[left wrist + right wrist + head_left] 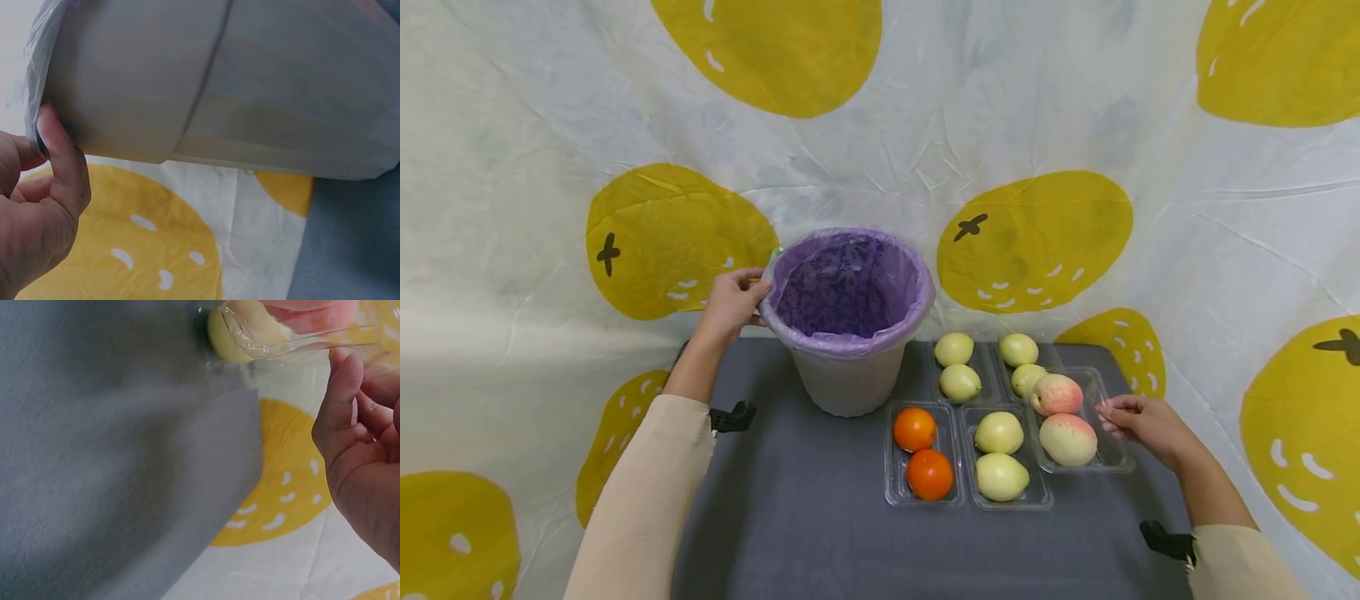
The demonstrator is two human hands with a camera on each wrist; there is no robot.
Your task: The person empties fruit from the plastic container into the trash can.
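Note:
A pale trash bin (850,379), lined with a purple plastic bag (917,321), stands toward the back of the table. My left hand (733,302) pinches the bin's rim and the bag folded over it, thumb on one side and fingers on the other; the left wrist view shows the bin's wall (206,87) beside it. On the right, my right hand (1142,425) pinches the edge of a clear plastic tray (1108,454) between thumb and fingers. Two pinkish peaches (1070,440) lie in that tray, which overlaps the neighbouring trays in the head view.
Beside the bin are a clear tray (922,502) with two orange fruits (930,475) and several trays of pale yellow-green fruits (1002,477). The grey table (820,517) ends at a cloth backdrop (895,150) printed with yellow fruits.

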